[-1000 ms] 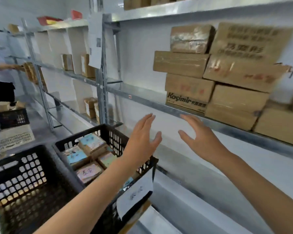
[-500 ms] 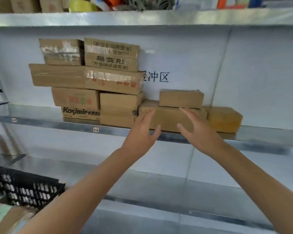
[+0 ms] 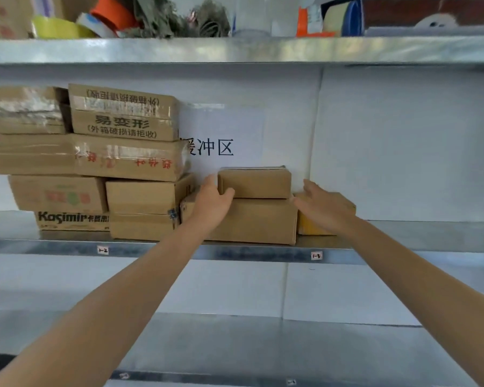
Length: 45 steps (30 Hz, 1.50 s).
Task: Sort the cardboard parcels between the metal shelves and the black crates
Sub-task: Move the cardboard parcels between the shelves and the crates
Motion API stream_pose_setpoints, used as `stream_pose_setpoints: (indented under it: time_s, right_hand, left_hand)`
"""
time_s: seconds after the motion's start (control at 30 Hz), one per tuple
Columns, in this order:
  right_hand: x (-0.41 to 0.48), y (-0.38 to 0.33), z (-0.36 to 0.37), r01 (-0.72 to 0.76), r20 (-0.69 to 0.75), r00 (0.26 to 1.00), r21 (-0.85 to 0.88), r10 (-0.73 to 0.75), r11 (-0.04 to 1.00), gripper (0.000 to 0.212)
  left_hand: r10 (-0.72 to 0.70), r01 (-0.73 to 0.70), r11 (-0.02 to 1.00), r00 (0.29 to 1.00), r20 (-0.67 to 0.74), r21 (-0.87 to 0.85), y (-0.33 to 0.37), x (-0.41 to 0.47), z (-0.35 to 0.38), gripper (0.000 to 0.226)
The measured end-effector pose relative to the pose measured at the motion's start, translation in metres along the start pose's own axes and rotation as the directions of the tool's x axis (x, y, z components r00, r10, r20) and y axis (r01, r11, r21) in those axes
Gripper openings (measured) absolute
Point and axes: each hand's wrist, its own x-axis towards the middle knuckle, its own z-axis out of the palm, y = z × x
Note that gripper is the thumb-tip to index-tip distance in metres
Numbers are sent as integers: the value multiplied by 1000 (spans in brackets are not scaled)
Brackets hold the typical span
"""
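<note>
While the small cardboard parcel [image 3: 254,182] sits on top of a bigger cardboard parcel [image 3: 259,222] on the middle metal shelf [image 3: 151,248], the left grip [image 3: 213,199] has hold of its left end: thumb on the front corner, fingers wrapped round the side. The right grip [image 3: 323,208] is released, fingers straight, just beside the parcel's right end, with a sliver of white wall showing between, so no contact there.

Step, as I read it: picking this parcel off the shelf, presumably for a crate. No crate is in view. Next move likely needs the right grip to close in on the right end, then a lift straight up and out toward the person so the bigger parcel below doesn't get dragged.

Parcel look: plain brown carton, low and oblong, clean edges, pale tape or a label strip along the top back edge. No print visible on the front. Looks rigid and light enough for an easy two-handed lift.

Around it:
- A yellowish parcel [image 3: 309,229] sits right of the bigger one, partly behind the right grip.
- A stack of taped cartons stands to the left, including the Kosimir box [image 3: 73,220].
- A paper sign [image 3: 215,148] is on the back wall.
- Tags 1-2 [image 3: 103,250] and 1-3 [image 3: 316,255] are on the shelf lip.
- The top shelf holds tape rolls [image 3: 59,27] and clutter.
</note>
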Motion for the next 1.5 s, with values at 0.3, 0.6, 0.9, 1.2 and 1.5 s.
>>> stream_pose_setpoints:
  time_s: [0.3,0.6,0.9,1.2,1.5]
  right_hand:
    - [36,-15,19,-96,86,994,449,64,888,68]
    - [-2,-26,6,40,-169,982,624,85,780,42]
    - [-94,-9,9,206,-338,939,694,59,690,22]
    - [-131,-1,51,145,-252,968,510,-14,848,34]
    - [-138,-20,70,158,-163,983,506,-86,848,39]
  left_hand:
    - [-71,76,996,991,109,-49,-2,31,2,46]
    - [52,-121,908,983,-178,-401,16,-19,-15,13]
    - [-151,39,708,984,-97,-705,-7,-113,-30,33]
    - [-194,61,754,972,-133,-653,-38,-166,-35,28]
    - [-179,-7,818,948,-264,-576,-64,-189,-65,31]
